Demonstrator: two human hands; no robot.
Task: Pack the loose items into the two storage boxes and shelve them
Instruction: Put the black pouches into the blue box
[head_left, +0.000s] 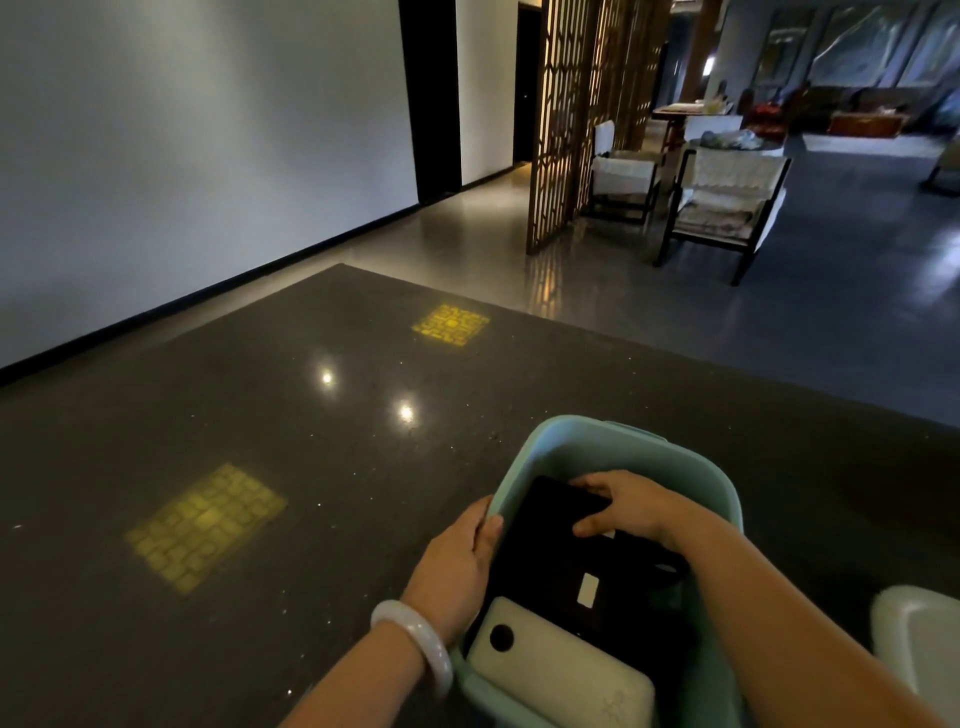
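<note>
Fingers (592, 527) of the right hand (631, 506) curl over the top edge of a flat black item (545, 551), pinching it as it stands tilted inside the teal storage box (613, 452). The left hand (457, 561) grips the box's near-left rim, thumb hooked over the edge, steadying it on the dark polished counter (260, 415). A cream-coloured device (561, 670) with a round dark spot already lies in the box, partly under the black item.

To seat the black item well, I would keep the rim hold firm and slide the piece down flat against the wall rather than drop it, so it does not knock the cream device (which looks hard-shelled) and leaves room for more.

What the black item is stays hard to make out in the dim light; it may be a pouch or case bearing a small white label. A second, pale box (919, 639) is cut off at the right edge, its contents unseen, and no shelf shows anywhere in view.
</note>
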